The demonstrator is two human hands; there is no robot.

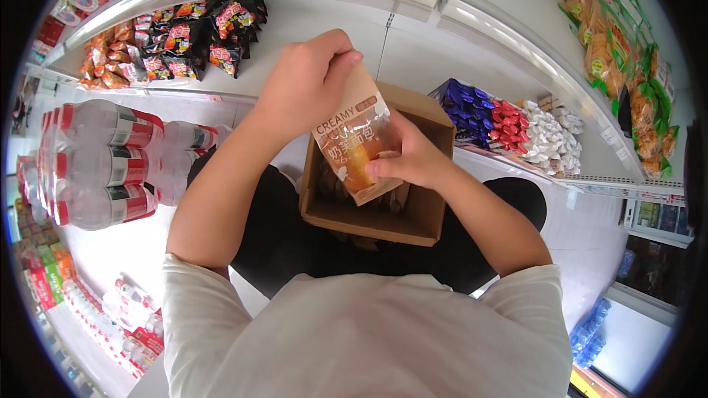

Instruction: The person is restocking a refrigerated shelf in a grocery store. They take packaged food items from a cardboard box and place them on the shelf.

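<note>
A tan paper bag of cream-filled bread [358, 146] is held upright but tilted between both hands. My left hand [310, 80] grips its top edge, the fingers curled over it. Against the lower right side of the bag rests my right hand [412, 152], its thumb across the front and the fingers partly hidden behind. Below the bag, an open cardboard box [376, 228] stands between my knees. More packages lie inside the box, partly covered by the bag and in shadow.
A store shelf [354, 22] curves ahead, bearing black snack packs [185, 38] at left and blue, red and white wrapped snacks [511, 130] at right. Large bottle packs [105, 166] stand on my left. Green bagged snacks [614, 61] lie on the upper right shelf.
</note>
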